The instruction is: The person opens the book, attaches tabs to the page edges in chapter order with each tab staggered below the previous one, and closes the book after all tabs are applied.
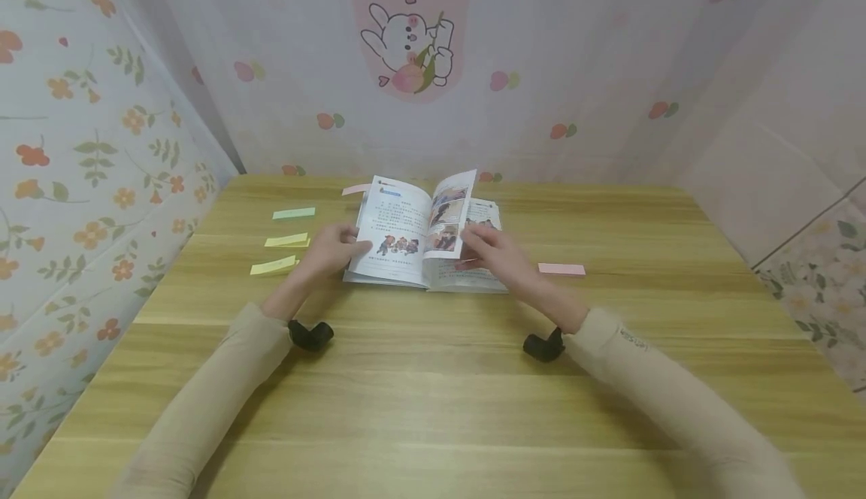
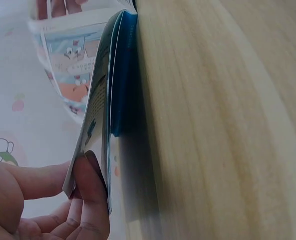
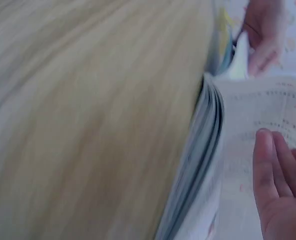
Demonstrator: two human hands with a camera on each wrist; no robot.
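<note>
The illustrated book lies spread at the middle of the far part of the counter, in front of the rabbit-printed curtain; both hands are at it, one at each side; the left hand pinches the outer margin of the left-side pages, its thumb on the printed face and its index finger tucked behind; the right hand is loosely spread, its fingers nearly straight, with the thumb tip at the free edge of a raised leaf bearing comic panels; no curled grip shows there; green and yellow paper strips lie left of the book, a pink paper strip to its right

The book should be light, its block of pages limp yet springy; single leaves look thin, bending easily and likely to crease or tear if tugged, and smooth paper may slide under a dry fingertip; the outer margin, well away from the spine, seems the best place to take hold, with a flat thumb and finger; the blue cover probably gives firmer support

The page tops point away from the person, toward the curtain, so the print stands upright for the reader; the spine runs near to far, while the spread's long axis lies left to right; the raised leaf curves up from the spine, leaning over the right-side pages
</note>
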